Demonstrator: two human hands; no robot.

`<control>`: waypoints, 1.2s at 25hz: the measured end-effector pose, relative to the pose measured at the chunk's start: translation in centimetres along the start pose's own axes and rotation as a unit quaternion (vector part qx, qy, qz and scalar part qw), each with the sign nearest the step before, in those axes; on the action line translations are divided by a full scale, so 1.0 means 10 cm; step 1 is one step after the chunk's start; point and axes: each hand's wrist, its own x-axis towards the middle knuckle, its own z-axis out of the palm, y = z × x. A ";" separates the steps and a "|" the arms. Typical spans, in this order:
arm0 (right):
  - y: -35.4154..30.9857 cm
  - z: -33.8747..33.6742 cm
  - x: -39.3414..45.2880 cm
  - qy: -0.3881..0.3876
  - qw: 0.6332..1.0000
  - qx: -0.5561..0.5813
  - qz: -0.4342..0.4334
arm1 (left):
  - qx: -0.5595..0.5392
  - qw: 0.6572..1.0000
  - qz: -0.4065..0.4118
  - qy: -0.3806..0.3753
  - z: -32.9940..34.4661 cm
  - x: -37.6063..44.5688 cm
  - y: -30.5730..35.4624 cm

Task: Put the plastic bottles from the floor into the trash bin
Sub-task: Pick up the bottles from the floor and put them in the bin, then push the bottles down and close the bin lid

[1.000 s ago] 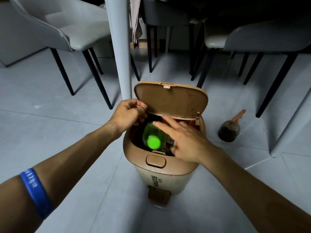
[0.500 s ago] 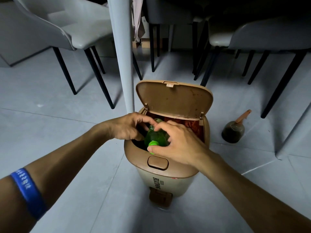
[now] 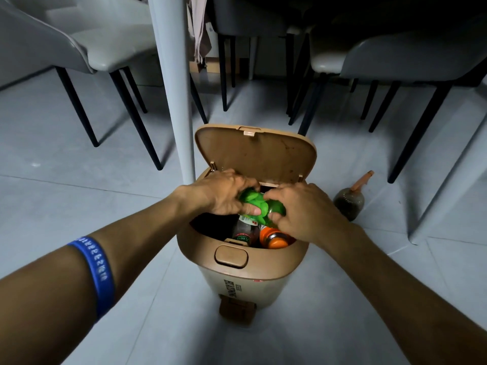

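both hands, left hand (image 3: 224, 192) and right hand (image 3: 303, 206), are squeezing the green bottle (image 3: 259, 206) over the open trash bin (image 3: 237, 275); next, i judge, pushing it down among the others.

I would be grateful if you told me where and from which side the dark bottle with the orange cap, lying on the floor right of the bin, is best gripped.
Grip the dark plastic bottle with the orange cap around its rounded body, coming from above. It lies on the grey tiled floor with its neck pointing away and up-right, so the broad body faces you, while the neck looks narrow.
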 end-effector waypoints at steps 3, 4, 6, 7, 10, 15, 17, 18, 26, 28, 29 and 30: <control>0.09 -0.05 -0.03 -0.069 0.989 0.123 0.035 | -0.018 0.999 0.007 0.035 0.01 -0.08 0.00; 0.10 -0.04 -0.02 -0.080 0.990 0.109 0.040 | -0.008 0.998 0.013 0.057 0.03 -0.13 -0.02; 0.10 -0.03 0.01 -0.105 0.991 0.074 0.045 | 0.007 0.993 0.018 0.113 0.07 -0.25 -0.07; 0.11 -0.02 0.00 -0.104 0.991 0.073 0.044 | -0.004 0.988 0.015 0.154 0.04 -0.32 -0.09; 0.14 -0.05 -0.17 0.047 0.994 0.098 0.021 | -0.096 0.936 -0.025 0.338 -0.07 -0.53 -0.08; 0.50 -0.33 -0.35 0.312 0.893 0.234 0.222 | -0.299 0.776 -0.135 0.539 -0.20 -0.73 0.00; 0.49 -0.37 -0.29 0.272 0.860 0.356 0.245 | -0.379 0.782 -0.144 0.474 -0.25 -0.67 -0.07; 0.43 -0.37 -0.24 0.227 0.846 0.426 0.225 | -0.431 0.785 -0.134 0.424 -0.29 -0.62 -0.08; 0.21 -0.17 -0.35 0.081 0.917 0.378 0.093 | -0.404 0.877 -0.040 0.258 0.05 -0.91 -0.26; 0.26 0.03 -0.43 0.002 0.976 0.213 0.050 | -0.316 0.931 -0.024 0.180 0.29 -0.95 -0.37; 0.29 0.10 -0.45 -0.013 0.986 0.162 0.035 | -0.297 0.941 -0.031 0.160 0.38 -0.95 -0.39; 0.31 0.15 -0.46 -0.015 0.989 0.144 0.031 | -0.307 0.939 -0.044 0.150 0.45 -0.94 -0.41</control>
